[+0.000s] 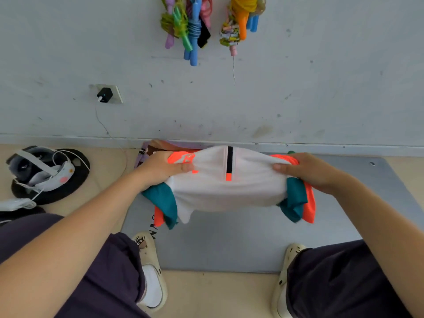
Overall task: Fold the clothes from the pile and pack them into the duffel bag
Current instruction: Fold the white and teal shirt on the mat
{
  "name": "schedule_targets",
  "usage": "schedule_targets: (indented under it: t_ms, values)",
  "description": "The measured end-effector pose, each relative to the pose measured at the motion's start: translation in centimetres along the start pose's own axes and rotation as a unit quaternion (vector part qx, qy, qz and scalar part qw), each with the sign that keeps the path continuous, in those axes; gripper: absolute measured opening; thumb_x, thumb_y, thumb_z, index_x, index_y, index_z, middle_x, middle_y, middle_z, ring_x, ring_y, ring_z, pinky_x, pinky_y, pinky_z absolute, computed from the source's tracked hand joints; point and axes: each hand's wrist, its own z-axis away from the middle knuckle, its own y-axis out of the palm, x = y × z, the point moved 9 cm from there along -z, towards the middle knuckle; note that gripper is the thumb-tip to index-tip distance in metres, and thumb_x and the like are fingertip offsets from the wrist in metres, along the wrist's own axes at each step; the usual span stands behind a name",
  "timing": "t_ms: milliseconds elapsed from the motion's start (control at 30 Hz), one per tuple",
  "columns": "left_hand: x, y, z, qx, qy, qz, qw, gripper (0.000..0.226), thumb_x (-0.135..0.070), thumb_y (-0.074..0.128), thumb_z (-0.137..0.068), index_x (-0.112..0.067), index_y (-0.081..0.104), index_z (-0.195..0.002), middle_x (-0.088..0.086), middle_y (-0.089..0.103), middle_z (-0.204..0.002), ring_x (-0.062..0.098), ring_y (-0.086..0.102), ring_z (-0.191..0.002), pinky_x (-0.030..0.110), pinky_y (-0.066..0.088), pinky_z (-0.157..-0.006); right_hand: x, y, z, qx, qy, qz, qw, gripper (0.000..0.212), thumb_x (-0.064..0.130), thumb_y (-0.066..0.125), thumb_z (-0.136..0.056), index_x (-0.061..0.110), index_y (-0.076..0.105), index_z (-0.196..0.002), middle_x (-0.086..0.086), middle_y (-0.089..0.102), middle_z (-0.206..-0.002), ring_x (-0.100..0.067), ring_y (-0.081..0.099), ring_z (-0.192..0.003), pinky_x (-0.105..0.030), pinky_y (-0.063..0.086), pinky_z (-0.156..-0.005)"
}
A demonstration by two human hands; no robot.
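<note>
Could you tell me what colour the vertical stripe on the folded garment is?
The stripe is black with an orange lower end, on white fabric; head view.

Between my left hand (164,167) and right hand (307,172) hangs the folded bundle (227,193): white on top with a black-and-orange stripe, teal and orange layers drooping beneath each grip. Just beyond it lies the purple bag (146,152).

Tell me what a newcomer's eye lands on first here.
First, the folded white, teal and orange garment, gripped at its ends by the left hand and right hand above the grey mat. Next, the bright skipping ropes hanging on the wall up top.
</note>
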Motion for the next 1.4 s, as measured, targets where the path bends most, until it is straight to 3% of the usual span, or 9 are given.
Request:
schedule_targets:
  t_ms: [333, 500, 633, 767, 867, 1067, 1200, 1267, 1400]
  values:
    - [-5.7, -2.3, -1.3, 0.113, 0.029, -0.052, 0.992, 0.045, -0.057, 0.082, -0.065, -0.032, 0.074, -0.101, -0.009, 0.075, -0.103, 0.004, 0.070, -0.094, 0.025, 0.050, -0.086, 2.8, -3.0, -1.7, 0.109, 0.024, 0.044, 0.993, 0.066, 0.084, 0.073, -0.041, 0.048, 0.072, -0.097, 0.015, 0.075, -0.099, -0.002, 0.070, -0.090, -0.017, 0.049, -0.076]
    - [7.3, 2.9, -9.3, 0.173, -0.100, -0.268, 0.943, 0.043, -0.052, 0.084, -0.068, -0.015, 0.066, -0.083, -0.005, 0.068, -0.084, 0.019, 0.063, -0.080, 0.032, 0.044, -0.073, -9.4, 2.2, -8.9, 0.120, 0.151, 0.075, 0.978, 0.046, 0.047, 0.083, -0.068, 0.016, 0.073, -0.101, -0.005, 0.075, -0.101, -0.027, 0.071, -0.095, -0.039, 0.058, -0.084]
    - [20.5, 8.8, -11.8, 0.164, -0.151, -0.299, 0.928, 0.036, -0.044, 0.079, -0.075, -0.017, 0.059, -0.065, 0.005, 0.067, -0.078, 0.026, 0.061, -0.080, 0.033, 0.040, -0.065, -21.8, 8.5, -12.5, 0.123, 0.227, 0.176, 0.950, 0.030, 0.045, 0.074, -0.081, 0.017, 0.062, -0.082, 0.000, 0.064, -0.077, -0.016, 0.057, -0.070, -0.026, 0.043, -0.062]
    - [27.5, 12.0, -13.1, 0.177, -0.162, -0.339, 0.910, 0.028, -0.047, 0.072, -0.080, -0.020, 0.065, -0.079, 0.010, 0.070, -0.099, 0.026, 0.058, -0.087, 0.032, 0.039, -0.067, -28.2, 11.4, -14.8, 0.113, 0.249, 0.187, 0.944, 0.029, 0.039, 0.073, -0.084, 0.020, 0.056, -0.069, 0.002, 0.053, -0.066, -0.018, 0.050, -0.066, -0.026, 0.035, -0.055]
    - [27.9, 10.4, -15.1, 0.059, -0.126, -0.374, 0.917, 0.030, -0.046, 0.068, -0.085, -0.018, 0.059, -0.076, 0.015, 0.065, -0.095, 0.035, 0.060, -0.091, 0.036, 0.037, -0.069, -29.0, 10.0, -17.6, 0.017, 0.223, 0.187, 0.957, 0.025, 0.030, 0.072, -0.084, 0.015, 0.058, -0.071, -0.001, 0.054, -0.067, -0.025, 0.051, -0.072, -0.029, 0.035, -0.055]
    - [26.4, 7.7, -15.2, -0.204, -0.042, -0.341, 0.917, 0.047, -0.014, 0.069, -0.077, -0.006, 0.055, -0.121, 0.022, 0.052, -0.118, 0.041, 0.049, -0.110, 0.049, 0.040, -0.091, -26.4, 3.7, -18.9, -0.330, 0.135, 0.205, 0.911, 0.022, 0.016, 0.056, -0.085, 0.009, 0.061, -0.106, -0.017, 0.058, -0.108, -0.029, 0.052, -0.101, -0.035, 0.038, -0.084]
    - [34.1, 9.9, -11.1, -0.214, -0.236, -0.174, 0.932, 0.009, -0.015, 0.064, -0.082, -0.008, 0.058, -0.082, 0.010, 0.059, -0.081, 0.029, 0.056, -0.071, 0.035, 0.038, -0.058, -31.7, 7.7, -16.9, -0.270, 0.224, 0.157, 0.923, 0.017, 0.015, 0.058, -0.088, 0.003, 0.063, -0.098, -0.016, 0.063, -0.095, -0.033, 0.056, -0.092, -0.033, 0.038, -0.074]
    - [37.9, 11.5, -8.5, -0.221, -0.331, -0.109, 0.911, 0.030, -0.017, 0.064, -0.083, -0.013, 0.045, -0.061, 0.000, 0.048, -0.055, 0.016, 0.044, -0.047, 0.027, 0.028, -0.047, -35.3, 10.8, -15.1, -0.202, 0.292, 0.144, 0.924, 0.017, 0.021, 0.061, -0.089, 0.005, 0.062, -0.094, -0.010, 0.062, -0.087, -0.028, 0.056, -0.080, -0.030, 0.039, -0.067]
    - [41.1, 13.4, -5.5, -0.222, -0.418, -0.066, 0.878, 0.033, -0.030, 0.067, -0.083, -0.010, 0.048, -0.066, 0.007, 0.051, -0.058, 0.020, 0.045, -0.047, 0.027, 0.033, -0.045, -39.5, 14.2, -11.6, -0.175, 0.373, 0.093, 0.907, 0.033, 0.037, 0.067, -0.087, 0.009, 0.050, -0.089, -0.004, 0.055, -0.077, -0.022, 0.053, -0.064, -0.026, 0.031, -0.045]
